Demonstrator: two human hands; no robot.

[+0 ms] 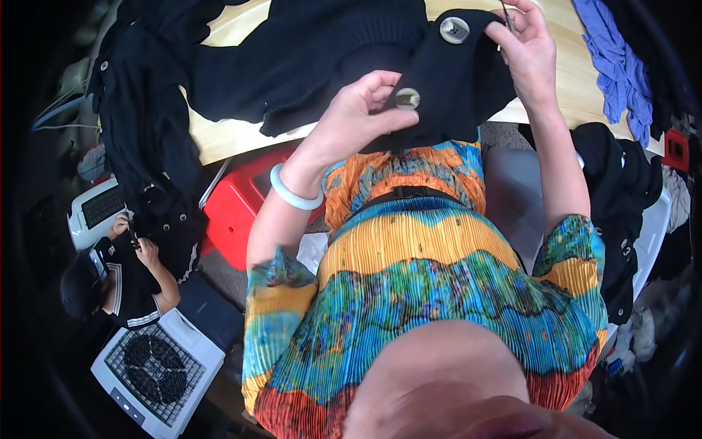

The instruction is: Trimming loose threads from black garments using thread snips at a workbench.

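A black knit garment (pixel 468 80) with large pale-rimmed buttons is stretched between my hands at the table's near edge. My left hand (pixel 362 117) pinches its edge, the thumb beside the lower button (pixel 408 99). At the upper right my right hand (pixel 528 55) grips the garment's other edge, near the upper button (pixel 455 30). A thin dark tool (pixel 507 16) sticks up among my right fingers; its kind is too small to tell. More black knit fabric (pixel 292 69) spreads leftward over the table.
Black buttoned garments hang off the wooden table (pixel 219 139) at left. Purple cloth (pixel 618 66) drapes over its right end. Below stands a red stool (pixel 238 208). A co-worker (pixel 121 278) sits at left by a white fan unit (pixel 157 373). Dark garments (pixel 610 190) lie at right.
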